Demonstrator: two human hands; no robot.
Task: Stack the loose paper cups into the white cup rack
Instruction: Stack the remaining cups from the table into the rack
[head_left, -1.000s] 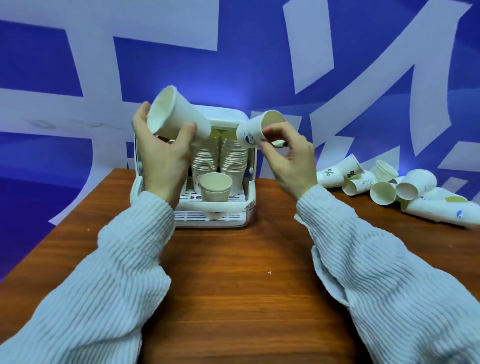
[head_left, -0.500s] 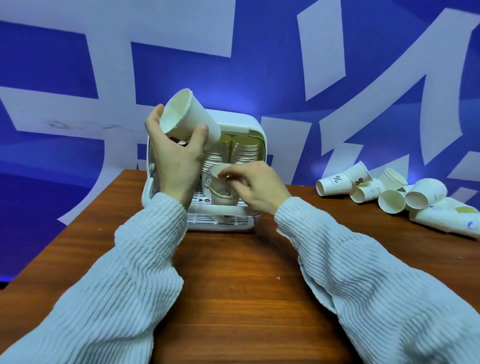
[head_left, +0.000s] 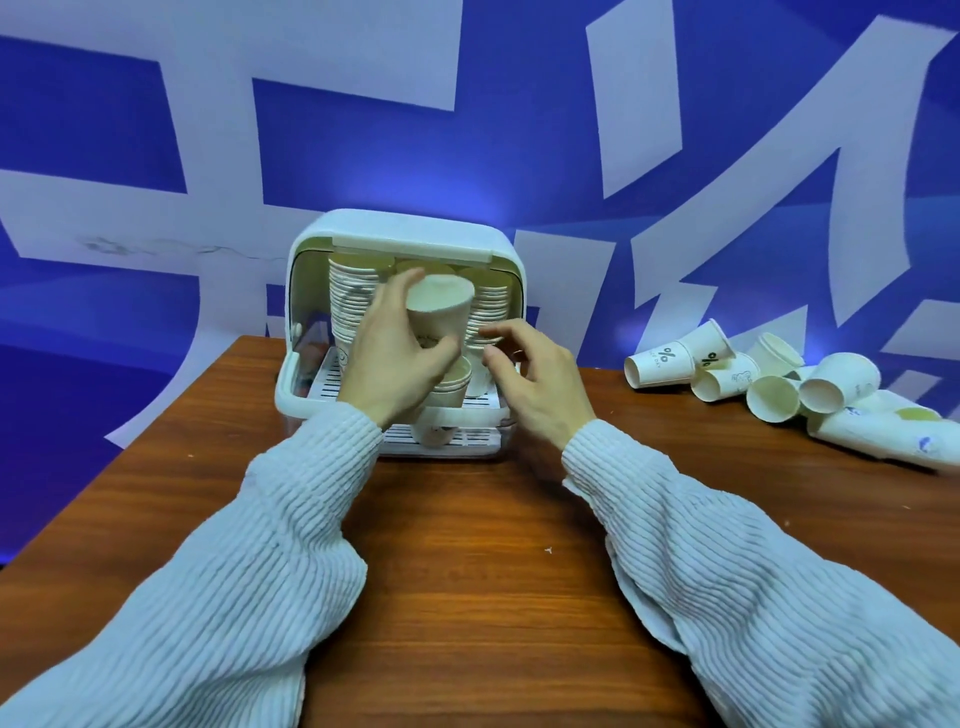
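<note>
Two hands work at centre frame over the wooden table (head_left: 467, 519). Behind them stands the white cup rack (head_left: 405, 228), holding tall stacks; loose paper cups (head_left: 769, 384) lie at right. My left hand (head_left: 395, 358) grips one paper cup (head_left: 439, 317) upright above the short front stack (head_left: 452, 387). My right hand (head_left: 535, 379) hovers empty, fingers loosely spread. I would centre the cup, then lower it straight.
</note>
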